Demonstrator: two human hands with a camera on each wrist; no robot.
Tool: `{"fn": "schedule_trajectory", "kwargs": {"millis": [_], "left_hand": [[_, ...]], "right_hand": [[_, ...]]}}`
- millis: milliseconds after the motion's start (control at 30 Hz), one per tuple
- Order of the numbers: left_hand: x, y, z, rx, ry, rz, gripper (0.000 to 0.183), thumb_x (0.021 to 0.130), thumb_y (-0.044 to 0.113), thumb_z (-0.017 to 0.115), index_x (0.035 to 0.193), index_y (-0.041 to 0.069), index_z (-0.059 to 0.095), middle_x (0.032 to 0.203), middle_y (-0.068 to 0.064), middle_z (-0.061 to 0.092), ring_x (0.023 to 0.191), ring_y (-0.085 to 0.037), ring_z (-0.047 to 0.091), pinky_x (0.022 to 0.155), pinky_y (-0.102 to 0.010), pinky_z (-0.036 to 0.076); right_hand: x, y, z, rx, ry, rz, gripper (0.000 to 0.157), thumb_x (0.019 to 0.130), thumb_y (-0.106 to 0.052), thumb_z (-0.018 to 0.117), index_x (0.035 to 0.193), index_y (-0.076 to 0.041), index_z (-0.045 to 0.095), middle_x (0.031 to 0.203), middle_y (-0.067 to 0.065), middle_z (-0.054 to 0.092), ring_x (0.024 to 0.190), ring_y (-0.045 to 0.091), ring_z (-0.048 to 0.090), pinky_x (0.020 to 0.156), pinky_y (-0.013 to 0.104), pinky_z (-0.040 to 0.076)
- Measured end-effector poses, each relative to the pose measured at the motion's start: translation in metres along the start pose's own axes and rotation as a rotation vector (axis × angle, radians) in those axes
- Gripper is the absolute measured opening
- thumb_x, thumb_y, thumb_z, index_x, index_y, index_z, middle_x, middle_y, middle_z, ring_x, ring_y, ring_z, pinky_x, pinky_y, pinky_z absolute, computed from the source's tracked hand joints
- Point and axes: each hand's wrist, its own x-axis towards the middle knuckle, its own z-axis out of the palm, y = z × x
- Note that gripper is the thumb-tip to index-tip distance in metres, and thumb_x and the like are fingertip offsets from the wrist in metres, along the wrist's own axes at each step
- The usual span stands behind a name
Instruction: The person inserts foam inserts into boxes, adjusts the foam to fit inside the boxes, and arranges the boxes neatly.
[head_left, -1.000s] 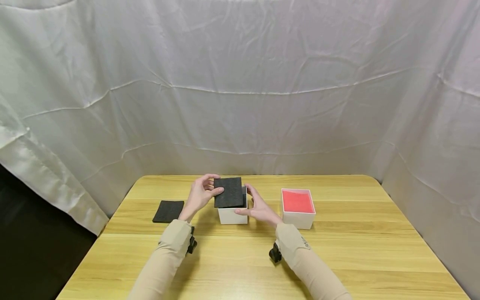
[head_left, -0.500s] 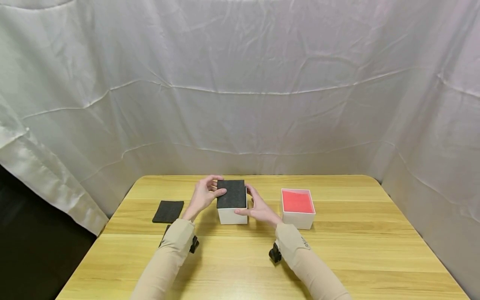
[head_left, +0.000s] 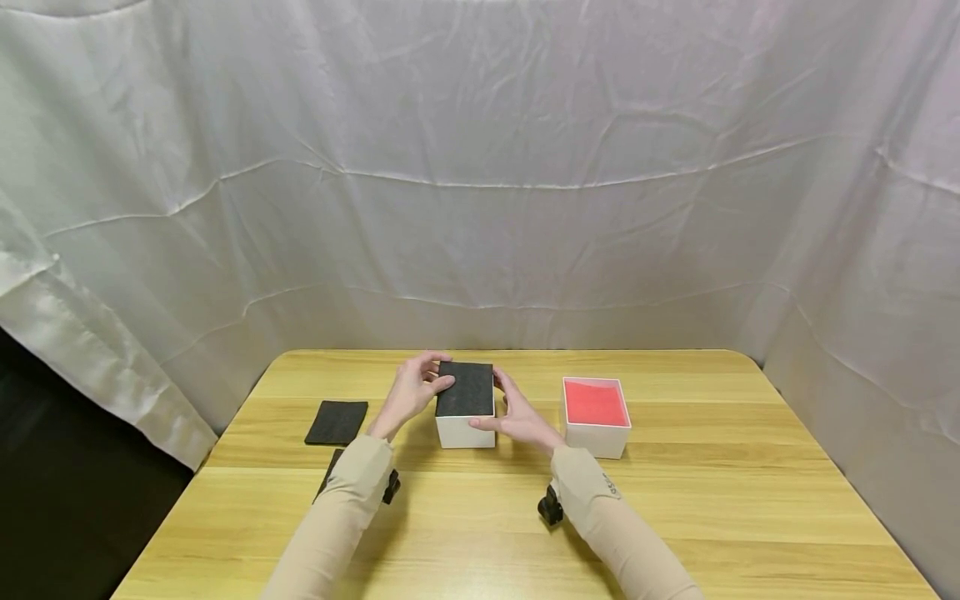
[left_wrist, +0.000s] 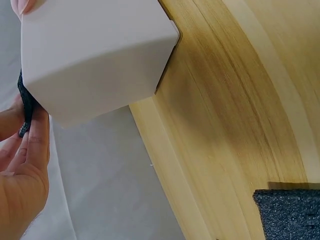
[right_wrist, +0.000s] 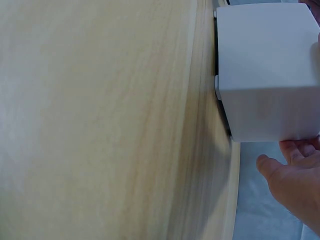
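A white square box [head_left: 465, 432] stands near the middle of the table. Over its top lies a black foam square [head_left: 465, 390], whose left edge my left hand [head_left: 411, 390] pinches between thumb and fingers. The left wrist view shows that foam edge [left_wrist: 27, 107] bent between the left hand's [left_wrist: 22, 170] digits, right at the box rim. My right hand [head_left: 519, 417] holds the box at its right side, thumb on the front face and fingers toward the back corner. In the right wrist view, fingertips of the right hand [right_wrist: 300, 172] touch the box wall [right_wrist: 270, 115].
To the right stands a second white box [head_left: 596, 440] with a red sheet [head_left: 595, 403] inside. Another black foam square [head_left: 336, 422] lies on the wooden table [head_left: 480, 533] at left, and a dark piece [head_left: 327, 473] shows partly behind the left sleeve. Pale curtains [head_left: 525, 233] surround the table.
My left hand has shifted the foam square slightly right and lower, so it now covers the box opening that showed at its right. The right hand has stayed in place.
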Motion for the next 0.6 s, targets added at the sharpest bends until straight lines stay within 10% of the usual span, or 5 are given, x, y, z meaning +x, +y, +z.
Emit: {"fn": "schedule_trajectory", "kwargs": {"millis": [600], "left_hand": [[0.0025, -0.0034, 0.0055, 0.129, -0.023, 0.015, 0.033, 0.089, 0.005, 0.075, 0.121, 0.003, 0.068, 0.094, -0.014, 0.074, 0.081, -0.023, 0.062, 0.071, -0.03, 0.048]], "right_hand": [[0.0003, 0.0005, -0.0004, -0.005, -0.005, -0.007, 0.104, 0.084, -0.024, 0.082, 0.161, -0.007, 0.014, 0.166, 0.021, 0.023, 0.155, 0.038, 0.021, 0.125, 0.057, 0.022]]}}
